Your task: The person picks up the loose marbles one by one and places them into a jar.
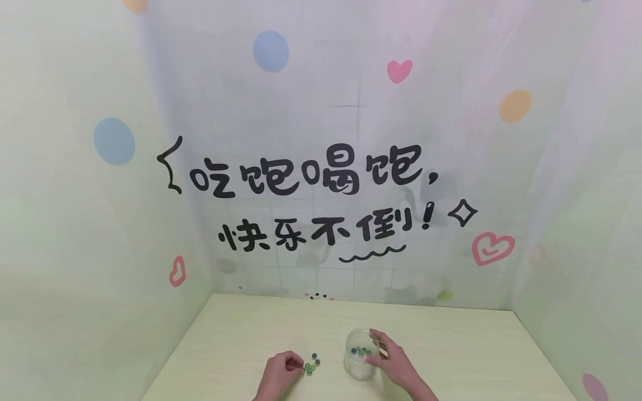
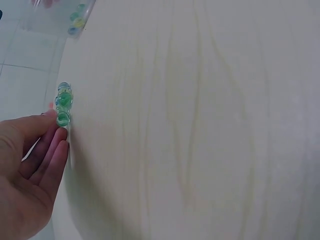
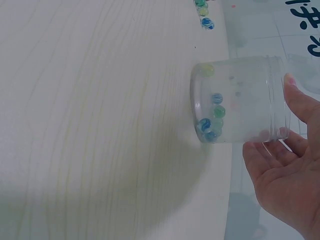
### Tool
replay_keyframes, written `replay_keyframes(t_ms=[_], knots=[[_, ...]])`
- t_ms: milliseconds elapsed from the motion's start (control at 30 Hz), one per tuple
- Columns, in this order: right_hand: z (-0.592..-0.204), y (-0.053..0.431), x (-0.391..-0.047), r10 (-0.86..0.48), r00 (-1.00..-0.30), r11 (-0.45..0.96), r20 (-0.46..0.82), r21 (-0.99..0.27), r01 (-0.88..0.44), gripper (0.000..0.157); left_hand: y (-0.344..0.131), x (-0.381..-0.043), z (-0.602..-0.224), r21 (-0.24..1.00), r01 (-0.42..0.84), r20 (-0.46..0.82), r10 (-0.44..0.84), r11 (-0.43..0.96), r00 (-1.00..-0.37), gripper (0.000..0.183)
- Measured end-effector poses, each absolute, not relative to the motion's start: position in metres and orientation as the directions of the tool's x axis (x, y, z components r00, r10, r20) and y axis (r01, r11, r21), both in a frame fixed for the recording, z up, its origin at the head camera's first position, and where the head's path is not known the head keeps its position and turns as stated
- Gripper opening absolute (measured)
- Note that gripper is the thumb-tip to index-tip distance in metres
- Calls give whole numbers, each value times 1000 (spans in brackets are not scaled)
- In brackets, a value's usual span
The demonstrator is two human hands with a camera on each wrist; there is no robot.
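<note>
On the tabletop, my left hand [image 1: 280, 374] is at a small cluster of glass marbles [image 1: 310, 367], mostly green with a couple of dark blue ones. In the left wrist view, its thumb and fingertips pinch a green marble [image 2: 62, 119] at the near end of the cluster. My right hand [image 1: 396, 362] holds a clear jar [image 3: 250, 100] near its open rim, thumb on one side and fingers on the other. The jar stands upright on the table to the right of the cluster. Several blue, green and yellowish marbles [image 3: 218, 111] lie on its bottom.
The pale wood-grain table [image 1: 241, 334] ends at a back wall sheet [image 1: 301, 111] printed with black characters, dots and hearts. Similar side sheets [image 1: 75, 223] flank it on the left and right.
</note>
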State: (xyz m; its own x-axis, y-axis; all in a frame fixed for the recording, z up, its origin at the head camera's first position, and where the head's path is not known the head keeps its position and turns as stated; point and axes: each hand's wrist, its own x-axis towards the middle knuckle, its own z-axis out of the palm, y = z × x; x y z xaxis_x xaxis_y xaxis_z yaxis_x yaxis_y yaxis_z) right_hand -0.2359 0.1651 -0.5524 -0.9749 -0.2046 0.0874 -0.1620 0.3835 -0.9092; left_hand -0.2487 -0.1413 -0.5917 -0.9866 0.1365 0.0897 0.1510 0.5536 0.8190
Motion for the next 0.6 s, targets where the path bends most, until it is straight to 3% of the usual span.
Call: replay_keyframes(t_ms=[600], knots=[[-551, 165, -236, -201, -977, 383, 70, -913, -144, 70, -134, -246, -587, 731, 130, 77, 109, 669, -991, 15]])
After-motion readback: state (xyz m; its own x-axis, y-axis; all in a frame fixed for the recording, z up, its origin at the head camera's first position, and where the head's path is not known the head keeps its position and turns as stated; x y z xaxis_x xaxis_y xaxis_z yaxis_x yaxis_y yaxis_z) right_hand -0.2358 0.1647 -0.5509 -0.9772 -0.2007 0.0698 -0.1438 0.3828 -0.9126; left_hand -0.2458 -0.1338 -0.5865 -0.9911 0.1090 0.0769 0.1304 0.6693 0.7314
